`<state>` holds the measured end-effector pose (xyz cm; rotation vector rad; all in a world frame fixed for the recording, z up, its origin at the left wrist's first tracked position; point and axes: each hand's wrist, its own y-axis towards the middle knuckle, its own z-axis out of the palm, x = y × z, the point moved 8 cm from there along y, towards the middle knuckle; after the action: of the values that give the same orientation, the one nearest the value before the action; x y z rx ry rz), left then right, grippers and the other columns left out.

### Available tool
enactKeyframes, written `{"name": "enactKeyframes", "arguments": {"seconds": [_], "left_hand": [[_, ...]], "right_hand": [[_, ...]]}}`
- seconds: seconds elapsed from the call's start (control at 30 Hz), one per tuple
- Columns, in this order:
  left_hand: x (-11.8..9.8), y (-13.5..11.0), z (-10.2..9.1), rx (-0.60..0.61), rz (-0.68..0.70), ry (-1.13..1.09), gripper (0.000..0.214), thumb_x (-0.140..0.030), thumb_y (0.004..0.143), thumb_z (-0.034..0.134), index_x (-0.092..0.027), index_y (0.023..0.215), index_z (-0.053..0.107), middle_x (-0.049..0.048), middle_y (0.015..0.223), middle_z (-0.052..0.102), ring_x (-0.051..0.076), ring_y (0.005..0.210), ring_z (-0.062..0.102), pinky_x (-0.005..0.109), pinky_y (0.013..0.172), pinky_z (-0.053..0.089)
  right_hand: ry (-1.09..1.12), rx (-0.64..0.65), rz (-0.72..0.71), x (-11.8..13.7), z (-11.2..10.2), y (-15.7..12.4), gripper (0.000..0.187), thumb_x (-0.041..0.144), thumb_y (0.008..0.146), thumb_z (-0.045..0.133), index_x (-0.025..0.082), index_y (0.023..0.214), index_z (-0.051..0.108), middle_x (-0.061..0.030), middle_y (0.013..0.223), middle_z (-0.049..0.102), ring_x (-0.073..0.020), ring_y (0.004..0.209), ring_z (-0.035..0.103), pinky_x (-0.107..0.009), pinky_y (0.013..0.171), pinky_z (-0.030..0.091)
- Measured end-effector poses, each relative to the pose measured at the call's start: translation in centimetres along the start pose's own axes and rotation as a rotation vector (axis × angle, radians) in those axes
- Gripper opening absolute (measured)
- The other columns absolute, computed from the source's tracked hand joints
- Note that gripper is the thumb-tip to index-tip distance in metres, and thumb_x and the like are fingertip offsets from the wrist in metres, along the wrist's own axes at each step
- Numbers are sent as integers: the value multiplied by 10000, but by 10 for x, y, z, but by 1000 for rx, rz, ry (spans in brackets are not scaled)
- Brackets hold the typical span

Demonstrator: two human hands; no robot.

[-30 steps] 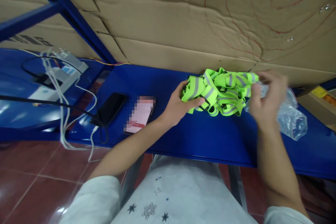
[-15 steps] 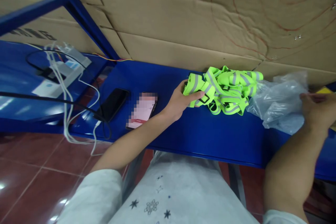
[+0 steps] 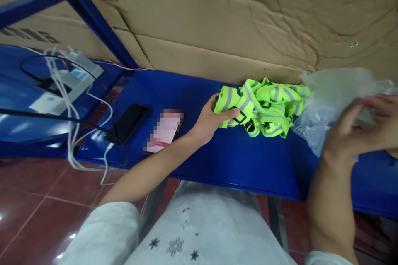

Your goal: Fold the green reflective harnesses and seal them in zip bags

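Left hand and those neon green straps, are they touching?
Touching. The head view shows it: the left hand grips the left end of the neon green straps, thumb lying over them with no gap.

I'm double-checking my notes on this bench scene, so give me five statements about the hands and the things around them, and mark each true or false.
1. The left hand holds one end of the green strap bundle. True.
2. The right hand rests on the strap bundle. False: the right hand is at the clear plastic bag.
3. A phone with a pinkish screen lies between the left hand and a black device. True.
4. The strap bundle is sealed inside the plastic bag. False: it lies outside the bag, on the blue bench.
5. The bundle's straps carry grey stripes. True.
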<state>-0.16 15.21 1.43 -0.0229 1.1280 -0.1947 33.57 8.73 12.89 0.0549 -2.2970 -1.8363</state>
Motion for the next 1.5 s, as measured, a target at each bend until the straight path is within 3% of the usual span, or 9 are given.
{"name": "enactKeyframes", "arguments": {"seconds": [0.13,0.27,0.6,0.73,0.9,1.0,1.13,1.37,1.5], "left_hand": [[0,-3,7,80,2,-77,654,-358,624,968,-216,1151,608,28,1011,703,183,798,684,328,623,615],[0,-3,8,85,10,-80,668,-351,631,969,-214,1172,601,31,1020,712,183,800,691,316,634,601],[4,0,4,31,-43,-103,632,-374,643,959,-218,1151,618,26,1045,712,199,864,700,352,706,602],[9,-1,6,58,-81,-123,627,-352,640,961,-219,1157,630,33,1046,731,209,917,714,362,810,589],[20,-12,24,231,-171,-103,610,-335,618,973,-203,1120,652,49,1010,740,212,901,717,346,824,575],[24,-14,22,191,-183,-31,665,-296,590,983,-195,1152,640,49,1061,735,200,924,707,323,824,562],[23,-9,16,118,-155,-9,700,-301,591,978,-186,1178,615,58,1114,730,195,958,699,321,849,552],[15,-8,18,193,-132,-27,691,-296,573,990,-201,1158,635,53,1091,718,197,937,697,314,812,559],[17,-8,18,199,-142,-15,685,-308,585,985,-198,1162,633,56,1094,711,195,933,692,316,813,560]], "right_hand": [[294,342,-216,100,30,-32,154,217,940,676,187,1089,699,-119,1060,775,-270,1060,733,-433,924,564],[390,680,-158,136,61,-78,195,279,966,647,208,1148,650,-91,1063,761,-260,975,717,-407,853,519],[345,871,-258,136,74,-94,198,311,1035,568,189,1035,724,-94,1004,757,-261,927,687,-403,832,458],[505,835,21,125,71,-85,173,302,1011,582,208,987,725,-59,928,768,-208,817,711,-340,761,529],[573,878,288,115,75,-87,171,161,804,615,207,935,715,-3,764,741,-173,666,683,-274,626,527],[705,910,414,113,79,-95,254,130,754,585,207,964,705,-7,853,772,-182,747,717,-277,664,557],[837,983,590,109,85,-108,259,214,861,557,220,1097,663,-14,886,777,-184,706,729,-296,635,571],[584,942,246,120,69,-94,306,166,773,560,224,1039,699,9,711,711,-185,611,659,-284,582,495],[580,938,191,122,68,-93,244,176,795,567,224,990,707,12,691,703,-178,583,642,-277,551,481]]}}
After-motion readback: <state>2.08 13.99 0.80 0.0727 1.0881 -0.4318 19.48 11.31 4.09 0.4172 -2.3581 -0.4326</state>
